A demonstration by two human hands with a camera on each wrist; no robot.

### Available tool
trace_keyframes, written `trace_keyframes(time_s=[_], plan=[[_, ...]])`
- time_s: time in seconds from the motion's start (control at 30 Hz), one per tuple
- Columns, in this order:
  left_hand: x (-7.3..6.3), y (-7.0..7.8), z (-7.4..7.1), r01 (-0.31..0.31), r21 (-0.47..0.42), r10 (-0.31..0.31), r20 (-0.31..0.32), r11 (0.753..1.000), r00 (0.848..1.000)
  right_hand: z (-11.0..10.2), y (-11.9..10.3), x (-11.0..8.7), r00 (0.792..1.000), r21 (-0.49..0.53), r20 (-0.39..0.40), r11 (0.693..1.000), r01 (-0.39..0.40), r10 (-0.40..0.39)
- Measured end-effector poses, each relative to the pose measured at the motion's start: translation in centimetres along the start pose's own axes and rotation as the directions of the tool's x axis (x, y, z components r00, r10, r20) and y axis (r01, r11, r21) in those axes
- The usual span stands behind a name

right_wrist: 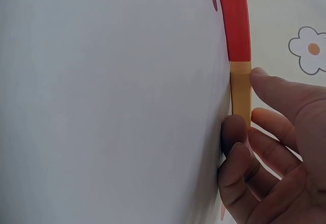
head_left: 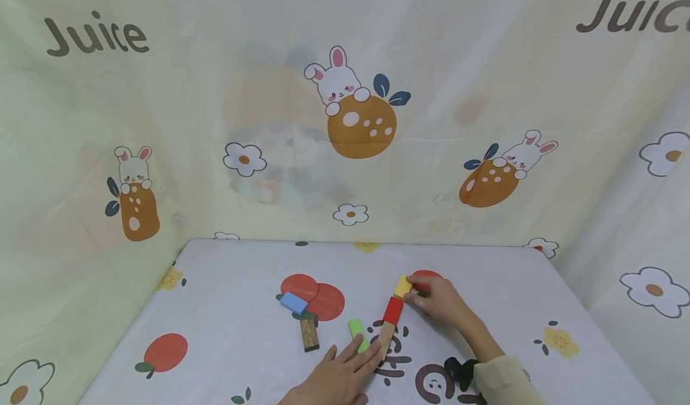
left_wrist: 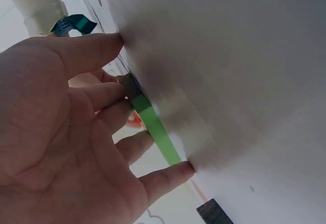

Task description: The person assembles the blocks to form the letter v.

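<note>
My right hand point(head_left: 443, 302) pinches a yellow block point(head_left: 402, 286) at the far end of a line of blocks. A red block point(head_left: 393, 311) abuts it, followed by a plain wooden block point(head_left: 386, 335) nearer me. In the right wrist view, thumb and fingers hold the yellow block point(right_wrist: 241, 87) against the red block point(right_wrist: 236, 23). With fingers spread and fairly straight, my left hand point(head_left: 342, 372) touches the near end of the wooden block. Beside those fingers lies a green block point(head_left: 355, 328), partly covered in the head view; the left wrist view shows its long side point(left_wrist: 157, 132).
A blue block point(head_left: 293, 303) and a dark brown wood-grain block point(head_left: 309, 334) lie left of the green one. The table point(head_left: 226, 309) has a white printed cloth. A printed curtain point(head_left: 302, 213) hangs behind it. A black object point(head_left: 460, 372) sits by the right wrist.
</note>
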State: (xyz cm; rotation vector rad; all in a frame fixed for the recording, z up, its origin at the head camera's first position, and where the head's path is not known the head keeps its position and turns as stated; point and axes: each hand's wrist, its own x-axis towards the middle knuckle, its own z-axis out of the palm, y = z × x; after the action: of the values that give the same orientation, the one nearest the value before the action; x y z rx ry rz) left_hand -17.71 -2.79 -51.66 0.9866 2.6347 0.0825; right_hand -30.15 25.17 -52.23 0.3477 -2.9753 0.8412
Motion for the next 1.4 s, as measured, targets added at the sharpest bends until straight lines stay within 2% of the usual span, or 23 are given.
trace_keyframes(time_s=[1.17, 1.4], plan=[[0.04, -0.28, 0.05, -0.022, -0.019, 0.021, -0.011, 1.000, 1.000, 0.34, -0.09, 0.06, 1.000, 0.043, 0.010, 0.999, 0.006, -0.006], [-0.03, -0.03, -0.20, 0.003, -0.043, -0.002, 0.021, 0.999, 1.000, 0.01, -0.29, -0.08, 0.999, 0.049, 0.019, 0.998, 0.027, -0.028]])
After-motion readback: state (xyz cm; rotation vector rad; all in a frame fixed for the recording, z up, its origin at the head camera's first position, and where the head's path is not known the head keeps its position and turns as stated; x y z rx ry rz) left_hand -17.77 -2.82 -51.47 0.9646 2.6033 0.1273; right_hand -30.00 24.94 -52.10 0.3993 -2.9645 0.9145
